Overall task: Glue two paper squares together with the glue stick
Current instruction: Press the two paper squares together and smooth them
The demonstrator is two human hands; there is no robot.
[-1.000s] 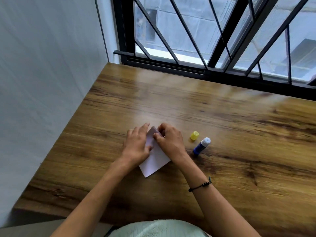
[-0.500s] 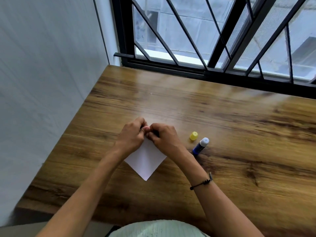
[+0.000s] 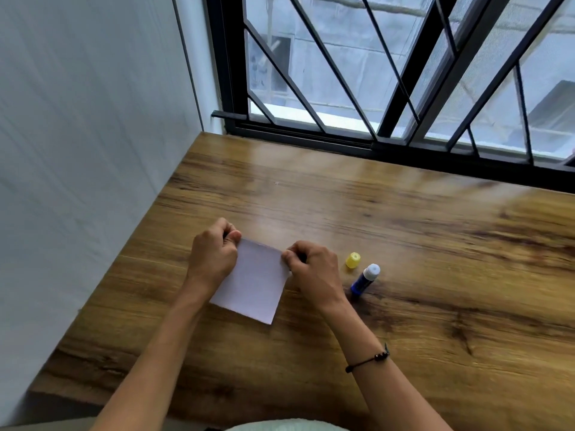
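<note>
A white paper square [image 3: 253,283] lies on the wooden table [image 3: 404,244] in front of me; I cannot tell whether a second square sits under it. My left hand [image 3: 213,256] pinches its far left corner. At the far right corner, my right hand [image 3: 311,269] pinches the edge with curled fingers. To the right lies the blue glue stick [image 3: 364,279], uncapped, white tip pointing away from me. Its yellow cap [image 3: 353,260] sits just beyond it.
A white wall [image 3: 87,150] runs along the table's left side. A black barred window frame [image 3: 373,141] borders the far edge. A black bracelet [image 3: 367,359] is on my right wrist.
My hands, together at one paper corner half a second ago, have spread to two neighbouring corners. The paper has turned so an edge faces away from me.
</note>
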